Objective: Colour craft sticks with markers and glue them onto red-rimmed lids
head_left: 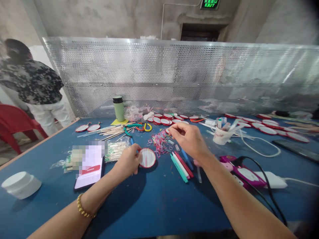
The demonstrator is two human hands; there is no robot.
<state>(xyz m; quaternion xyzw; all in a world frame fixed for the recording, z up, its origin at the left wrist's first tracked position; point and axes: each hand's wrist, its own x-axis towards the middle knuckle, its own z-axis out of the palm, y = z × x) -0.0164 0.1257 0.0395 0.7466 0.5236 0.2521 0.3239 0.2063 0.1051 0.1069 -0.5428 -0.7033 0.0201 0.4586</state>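
My left hand (129, 158) grips the edge of a small round disc (148, 157) with a white face and a red rim, low over the blue table. A thin line crosses the disc's face. To the right, my right hand (186, 136) is closed in a pinch above a loose pile of coloured rubber bands (161, 142). Something small and pale shows at its fingertips, too small to name. Several markers (179, 167) in green, white, red and blue lie just below that hand.
Red-rimmed discs (267, 129) lie at the back and right. Wooden sticks (113, 132), pliers (128, 130) and a green tumbler (119, 109) stand or lie back left. Nearer are a phone (91, 166), white jar (21, 184), pen cup (221, 135) and purple power strip (245, 174). A perforated metal screen (149, 73) closes the back.
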